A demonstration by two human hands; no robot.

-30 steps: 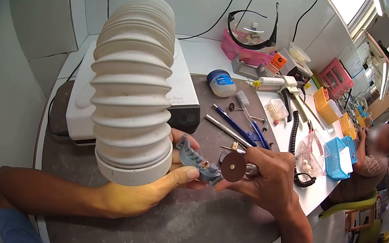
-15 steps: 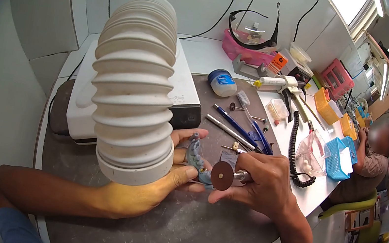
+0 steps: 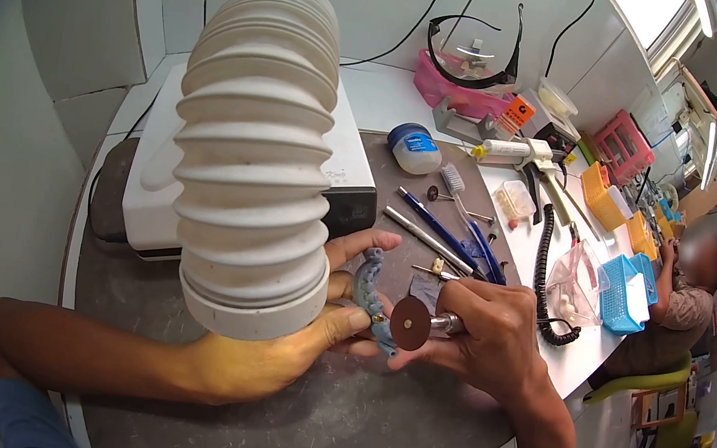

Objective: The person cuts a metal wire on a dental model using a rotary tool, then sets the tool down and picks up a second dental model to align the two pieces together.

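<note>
In my left hand is a blue-grey dental model, an arch of teeth with a small gold-coloured spot, pinched by thumb and fingers. Part of that hand lies behind the white ribbed hose. My right hand wraps round a metal rotary handpiece. A brown cutting disc is fitted at its tip, close beside the lower end of the model. The fingers of my right hand reach towards the model below the disc.
A white machine stands behind the hose. On the grey mat lie a toothbrush, a blue pen, a silver rod and a blue-lidded jar. Safety glasses rest on a pink basket. Another person sits at the right.
The dental model has turned in my left hand, its row of teeth now showing more, and its upper end has shifted right. My right hand holds nearly the same place. The view has shifted slightly.
</note>
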